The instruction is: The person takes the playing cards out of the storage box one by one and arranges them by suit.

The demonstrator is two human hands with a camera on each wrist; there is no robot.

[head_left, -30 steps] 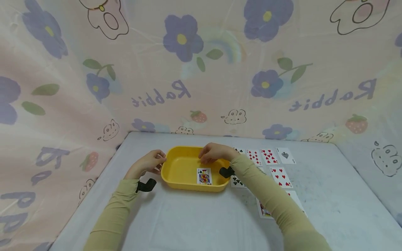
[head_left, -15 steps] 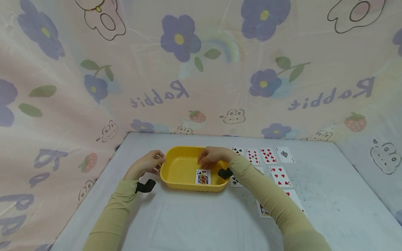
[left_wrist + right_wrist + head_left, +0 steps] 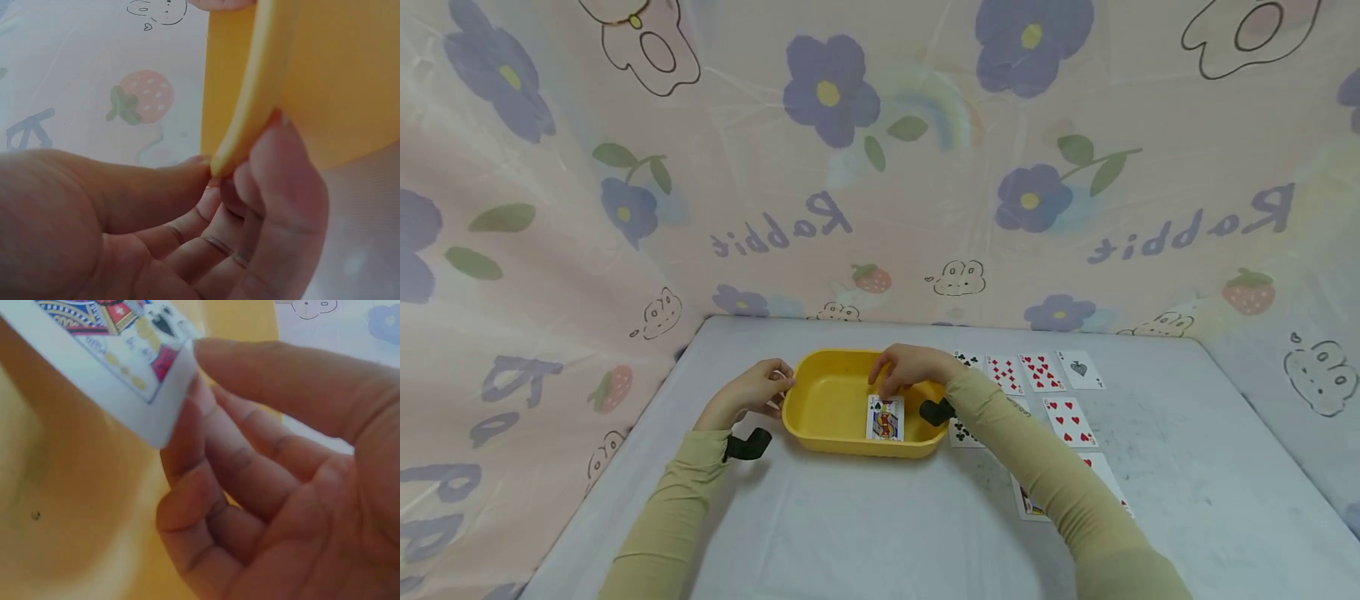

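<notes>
My left hand (image 3: 754, 393) holds the left rim of a yellow plastic tray (image 3: 823, 408). In the left wrist view its thumb and fingers are at the tray's edge (image 3: 250, 87). Over the tray's right half, my right hand (image 3: 913, 369) pinches a playing card (image 3: 886, 422), a picture card with a spade mark. The right wrist view shows this card (image 3: 94, 378) tilted, its corner between thumb and fingers, with the yellow tray floor below. Part of the tray's right side is hidden behind the right hand and wrist.
Face-up cards lie in rows right of the tray, among them an ace of spades (image 3: 1081, 369), a heart card (image 3: 1042, 373), a diamond card (image 3: 1003, 375) and another heart card (image 3: 1071, 422). My right sleeve (image 3: 1037, 450) covers some. A patterned curtain (image 3: 910, 208) stands behind the table.
The right hand's fingers have risen slightly and spread, and the spade picture card's far edge has come up to them. The left hand and the tray hold their place.
</notes>
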